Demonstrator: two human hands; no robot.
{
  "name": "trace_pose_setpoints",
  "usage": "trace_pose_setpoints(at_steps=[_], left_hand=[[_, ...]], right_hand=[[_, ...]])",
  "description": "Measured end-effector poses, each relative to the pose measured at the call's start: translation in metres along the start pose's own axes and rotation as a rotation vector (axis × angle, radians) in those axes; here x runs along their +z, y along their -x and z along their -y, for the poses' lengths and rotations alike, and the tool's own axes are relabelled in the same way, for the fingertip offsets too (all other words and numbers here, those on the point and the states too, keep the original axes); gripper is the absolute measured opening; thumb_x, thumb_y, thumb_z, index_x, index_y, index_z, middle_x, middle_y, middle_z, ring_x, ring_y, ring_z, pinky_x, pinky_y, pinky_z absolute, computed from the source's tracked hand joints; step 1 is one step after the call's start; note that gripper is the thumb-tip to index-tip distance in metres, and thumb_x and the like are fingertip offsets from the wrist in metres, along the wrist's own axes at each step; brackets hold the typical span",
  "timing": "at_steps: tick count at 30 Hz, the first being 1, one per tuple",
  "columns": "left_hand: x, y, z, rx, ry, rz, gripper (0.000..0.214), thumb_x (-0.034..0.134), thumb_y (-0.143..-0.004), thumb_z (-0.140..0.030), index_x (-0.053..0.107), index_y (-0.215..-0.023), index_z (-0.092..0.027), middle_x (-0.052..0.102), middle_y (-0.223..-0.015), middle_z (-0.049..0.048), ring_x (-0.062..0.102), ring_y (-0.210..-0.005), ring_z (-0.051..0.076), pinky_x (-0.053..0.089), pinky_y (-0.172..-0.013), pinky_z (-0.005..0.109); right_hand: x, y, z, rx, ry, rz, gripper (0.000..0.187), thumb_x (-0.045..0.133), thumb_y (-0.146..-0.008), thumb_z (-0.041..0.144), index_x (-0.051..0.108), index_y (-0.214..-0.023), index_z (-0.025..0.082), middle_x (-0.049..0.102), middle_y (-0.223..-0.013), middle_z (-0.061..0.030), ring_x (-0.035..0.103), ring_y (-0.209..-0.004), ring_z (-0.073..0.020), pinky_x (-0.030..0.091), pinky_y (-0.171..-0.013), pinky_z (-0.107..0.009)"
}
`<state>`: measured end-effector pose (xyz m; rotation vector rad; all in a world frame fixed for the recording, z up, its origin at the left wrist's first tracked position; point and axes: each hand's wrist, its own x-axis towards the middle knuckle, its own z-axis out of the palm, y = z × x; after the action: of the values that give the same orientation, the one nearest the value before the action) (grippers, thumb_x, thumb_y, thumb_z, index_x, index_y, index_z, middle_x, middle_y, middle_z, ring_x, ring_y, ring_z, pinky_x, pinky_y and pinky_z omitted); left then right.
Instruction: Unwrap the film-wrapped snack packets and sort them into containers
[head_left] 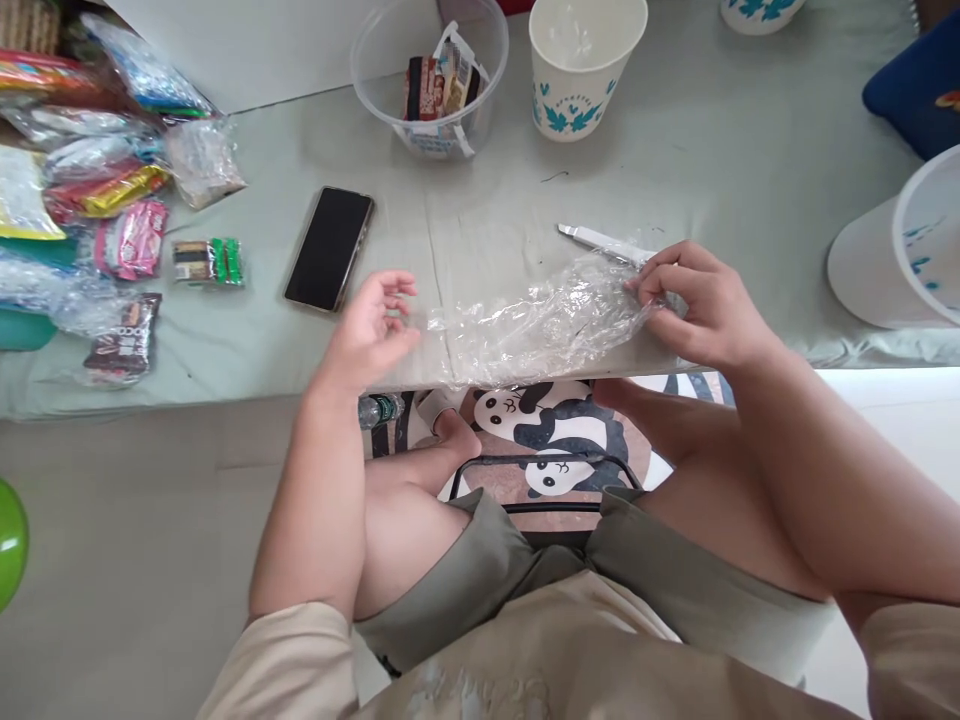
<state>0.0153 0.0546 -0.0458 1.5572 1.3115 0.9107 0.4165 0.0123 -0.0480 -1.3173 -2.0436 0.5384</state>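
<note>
A crinkled clear plastic bag (pixel 555 315) lies along the front edge of the cloth-covered table. My right hand (pixel 694 300) pinches the bag's right end between thumb and fingers. Just to the left of the bag, my left hand (pixel 379 325) is raised with its fingers apart and slightly curled, holding nothing. A white cutter-like tool with a pointed metal tip (pixel 600 240) lies behind the bag, its right end partly hidden by the plastic and my right hand. Beyond my left hand rests a black phone (pixel 330 248).
At the back stand a clear plastic tub (pixel 367 95) holding wrappers and a paper cup (pixel 577 115) with blue leaves. A large white container (pixel 862 260) is at the right. Wrapped snacks (pixel 127 240) crowd the left, with a small green-ended packet (pixel 208 262) beside them.
</note>
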Motion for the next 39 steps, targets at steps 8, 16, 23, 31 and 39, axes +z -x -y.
trace_pose_setpoints(at_steps=[8, 16, 23, 31, 39], left_hand=[[0.034, -0.014, 0.002, -0.025, -0.165, -0.080, 0.009, 0.074, -0.082, -0.025, 0.078, -0.089, -0.021, 0.078, -0.078, 0.0030, 0.072, -0.069, 0.016, 0.057, -0.069, 0.030], [0.019, -0.024, -0.001, -0.319, 0.138, -0.201, 0.015, 0.073, -0.080, -0.013, 0.075, -0.093, -0.019, 0.081, -0.085, 0.0073, 0.078, -0.077, 0.018, 0.058, -0.062, 0.024], [0.026, -0.025, -0.006, -0.285, 0.200, -0.161, 0.035, 0.082, -0.075, -0.018, 0.068, -0.106, -0.025, 0.073, -0.069, -0.0017, 0.068, -0.060, 0.012, 0.050, -0.052, 0.019], [0.035, -0.021, -0.019, -0.036, 0.342, -0.069, 0.019, 0.081, -0.081, -0.035, 0.066, -0.085, -0.024, 0.067, -0.075, -0.0013, 0.078, -0.080, 0.018, 0.065, -0.069, 0.027], [0.026, -0.012, -0.033, 0.122, 0.389, 0.118, 0.028, 0.087, -0.078, -0.043, 0.067, -0.082, -0.024, 0.063, -0.077, -0.0004, 0.071, -0.063, 0.014, 0.054, -0.047, 0.026]], right_hand=[[0.001, 0.001, -0.003, 0.016, -0.013, 0.032, 0.007, 0.061, -0.074, 0.018, 0.064, -0.079, 0.023, 0.065, -0.101, -0.0082, 0.073, -0.089, -0.0251, 0.060, -0.077, -0.043], [0.004, 0.001, 0.002, 0.037, 0.150, 0.080, 0.008, 0.060, -0.079, 0.021, 0.067, -0.081, 0.022, 0.068, -0.103, -0.0096, 0.071, -0.090, -0.0241, 0.058, -0.076, -0.040], [0.004, 0.003, 0.005, 0.041, 0.106, 0.087, 0.026, 0.053, -0.077, 0.019, 0.077, -0.086, 0.023, 0.065, -0.107, -0.0096, 0.066, -0.087, -0.0222, 0.058, -0.079, -0.044], [-0.007, -0.015, 0.047, -0.102, 0.138, -0.460, 0.025, 0.058, -0.095, 0.043, 0.074, -0.098, 0.024, 0.064, -0.104, -0.0137, 0.067, -0.107, -0.0321, 0.053, -0.102, -0.055], [0.013, -0.080, 0.086, 0.076, 0.170, 0.416, 0.055, 0.072, -0.084, 0.048, 0.066, -0.132, 0.021, 0.078, -0.104, -0.0082, 0.070, -0.105, -0.0327, 0.049, -0.107, -0.058]])
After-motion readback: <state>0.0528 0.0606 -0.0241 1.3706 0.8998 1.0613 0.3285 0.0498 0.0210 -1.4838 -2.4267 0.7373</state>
